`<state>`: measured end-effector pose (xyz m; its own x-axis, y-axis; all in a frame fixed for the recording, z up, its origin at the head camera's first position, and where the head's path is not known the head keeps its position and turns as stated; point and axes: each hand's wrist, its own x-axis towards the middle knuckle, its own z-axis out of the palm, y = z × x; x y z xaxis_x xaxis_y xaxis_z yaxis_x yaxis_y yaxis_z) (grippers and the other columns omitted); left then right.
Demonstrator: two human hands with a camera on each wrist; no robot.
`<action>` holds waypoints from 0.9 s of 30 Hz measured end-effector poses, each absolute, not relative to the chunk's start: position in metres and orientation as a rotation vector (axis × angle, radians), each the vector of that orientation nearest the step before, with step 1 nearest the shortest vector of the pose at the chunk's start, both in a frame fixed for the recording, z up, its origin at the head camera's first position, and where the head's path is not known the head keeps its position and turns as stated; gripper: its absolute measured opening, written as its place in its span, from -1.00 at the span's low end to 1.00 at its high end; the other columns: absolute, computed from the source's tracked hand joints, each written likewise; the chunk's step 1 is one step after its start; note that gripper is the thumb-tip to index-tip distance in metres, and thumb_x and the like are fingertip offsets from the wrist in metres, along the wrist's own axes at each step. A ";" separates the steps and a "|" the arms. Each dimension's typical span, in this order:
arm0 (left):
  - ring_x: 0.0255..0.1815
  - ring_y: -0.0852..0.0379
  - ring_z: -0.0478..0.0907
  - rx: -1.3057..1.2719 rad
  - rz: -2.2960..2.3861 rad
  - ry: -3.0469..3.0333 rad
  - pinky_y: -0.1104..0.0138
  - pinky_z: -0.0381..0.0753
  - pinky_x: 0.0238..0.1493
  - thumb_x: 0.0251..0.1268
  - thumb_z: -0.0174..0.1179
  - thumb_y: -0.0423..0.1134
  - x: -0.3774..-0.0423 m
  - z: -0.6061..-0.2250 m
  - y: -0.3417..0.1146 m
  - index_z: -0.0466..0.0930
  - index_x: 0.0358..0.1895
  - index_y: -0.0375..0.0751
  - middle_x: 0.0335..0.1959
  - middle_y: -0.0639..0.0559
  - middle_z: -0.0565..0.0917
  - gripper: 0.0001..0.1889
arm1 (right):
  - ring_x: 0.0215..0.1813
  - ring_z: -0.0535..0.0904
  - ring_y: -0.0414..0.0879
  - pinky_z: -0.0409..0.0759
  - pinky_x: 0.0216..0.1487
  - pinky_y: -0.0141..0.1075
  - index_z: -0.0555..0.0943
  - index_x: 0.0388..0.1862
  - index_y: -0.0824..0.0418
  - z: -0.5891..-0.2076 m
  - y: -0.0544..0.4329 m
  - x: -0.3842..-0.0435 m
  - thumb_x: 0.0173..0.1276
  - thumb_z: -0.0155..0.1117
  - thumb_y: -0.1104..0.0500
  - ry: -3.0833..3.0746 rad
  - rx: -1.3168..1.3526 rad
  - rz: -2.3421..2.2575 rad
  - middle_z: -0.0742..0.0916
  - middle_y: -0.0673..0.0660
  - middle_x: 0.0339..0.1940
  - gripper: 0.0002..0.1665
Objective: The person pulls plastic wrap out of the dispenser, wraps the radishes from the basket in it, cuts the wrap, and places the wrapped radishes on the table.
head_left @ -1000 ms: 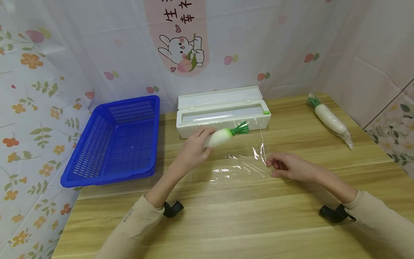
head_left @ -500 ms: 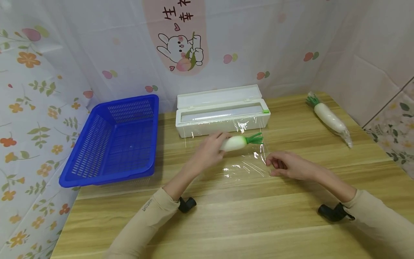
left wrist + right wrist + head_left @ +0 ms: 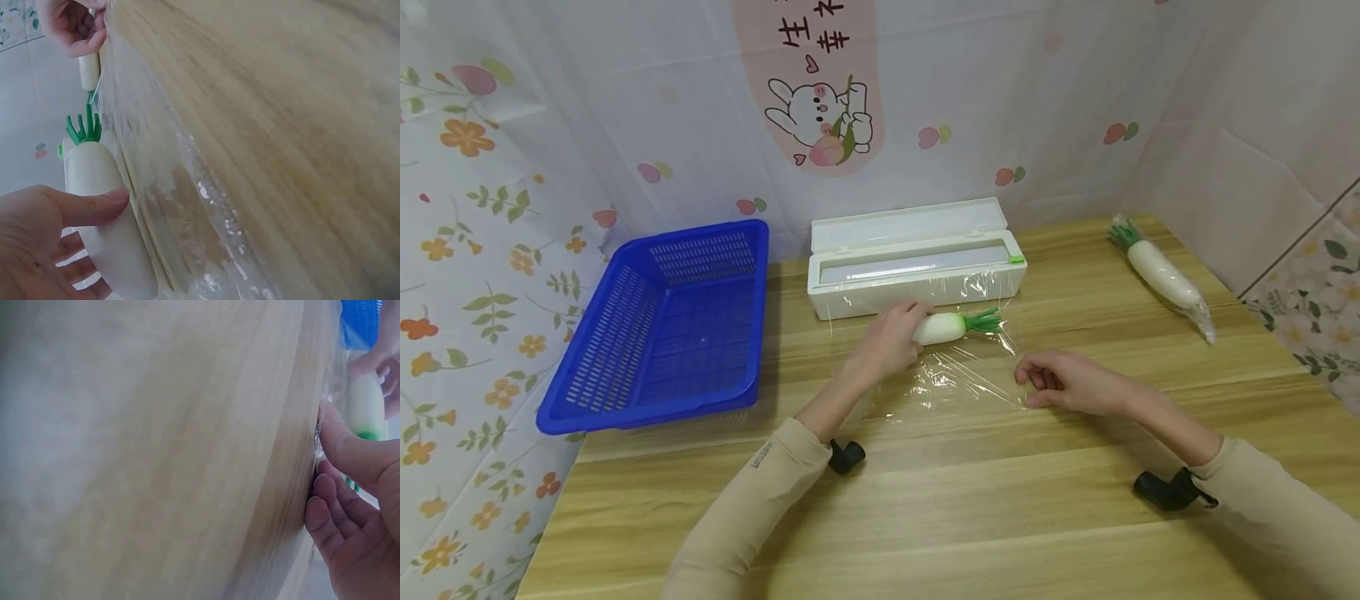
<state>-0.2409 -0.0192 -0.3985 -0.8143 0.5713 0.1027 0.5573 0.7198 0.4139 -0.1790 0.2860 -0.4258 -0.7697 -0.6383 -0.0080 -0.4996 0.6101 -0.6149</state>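
Note:
My left hand [image 3: 887, 340] grips a white radish [image 3: 942, 329] with green leaf stubs, its thumb along one side in the left wrist view. The radish lies level, leaves to the right, close over a sheet of clear plastic wrap [image 3: 936, 383]. That sheet runs from a white wrap dispenser box [image 3: 917, 292] toward me, with creases fanning out below the radish. At the sheet's near right corner, my right hand [image 3: 1071, 383] pinches the wrap between thumb and curled fingers. The right wrist view shows the thumb [image 3: 350, 447] at the film's glinting edge.
The dispenser's lid [image 3: 910, 225] stands raised at the back. A blue plastic basket [image 3: 647, 412] sits to the left on the wooden table [image 3: 970, 517]. Another radish [image 3: 1165, 271], wrapped in clear film, lies at the far right.
My left hand has carried the radish to the right over the wrap, then slightly back left. The film shows new creases under it. My right hand has barely moved.

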 end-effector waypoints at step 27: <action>0.34 -0.12 0.43 0.947 0.686 2.788 0.09 0.39 0.37 0.24 0.45 -0.20 -0.249 -0.408 -0.036 0.41 0.40 -0.23 0.34 -0.15 0.50 -0.32 | -0.39 0.43 -0.27 0.48 -0.35 -0.36 0.57 -0.10 0.13 -0.427 0.288 -0.187 0.33 0.46 0.15 2.612 -0.934 -0.904 0.53 -0.09 -0.40 -0.74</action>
<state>-0.2492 -0.0363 -0.4081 -0.7974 0.6026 0.0331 0.5491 0.7016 0.4542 -0.1869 0.2877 -0.4275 -0.7725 -0.6350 -0.0034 -0.4970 0.6080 -0.6191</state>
